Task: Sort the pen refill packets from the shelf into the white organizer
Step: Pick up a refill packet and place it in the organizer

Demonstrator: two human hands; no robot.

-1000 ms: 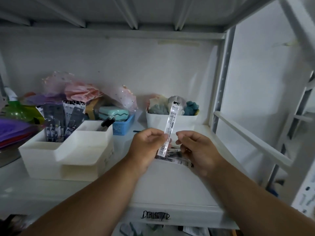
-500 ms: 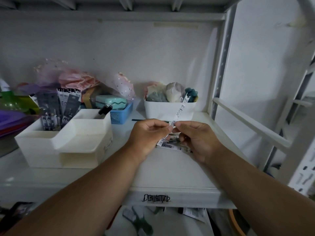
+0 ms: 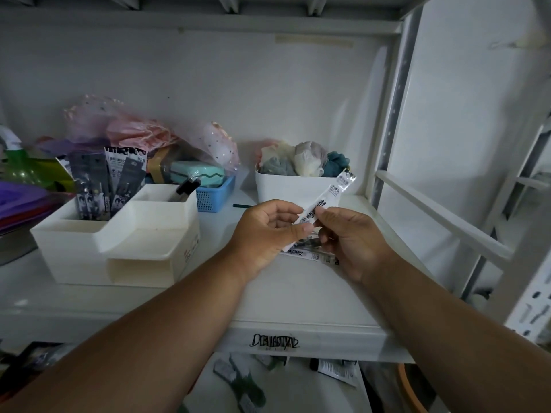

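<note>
Shelf: a dim white shelf (image 3: 298, 302) under a white wall, cluttered along the back from 9 to 1 o'clock.
Packet: one slim refill packet (image 3: 329, 195) is up in the air at centre, slanting from 7 towards 1 o'clock, its clear printed top end out past the fingers.
Left hand: the left hand (image 3: 264, 234) pinches the packet's lower half between thumb and curled fingers.
Right hand: the right hand (image 3: 353, 239) pinches it just above, thumb and forefinger closed on the middle.
Handling: looks feather-light, thin and bendy, with slick film; best taken flat near the middle, or it will likely flop or slip.
Pile: more packets (image 3: 310, 254) lie on the shelf right beneath the hands, partly hidden.
Organizer: the white organizer (image 3: 119, 239) sits at 9 o'clock, well apart from the hands; its rear-left bin holds upright dark packs (image 3: 101, 186), a black pen-like thing (image 3: 188, 186) pokes from the rear-right bin, and the front tray looks bare.
Others: a blue basket (image 3: 214, 195) with a teal case at 11, a white tub (image 3: 295, 187) of cloth bits at 12.
</note>
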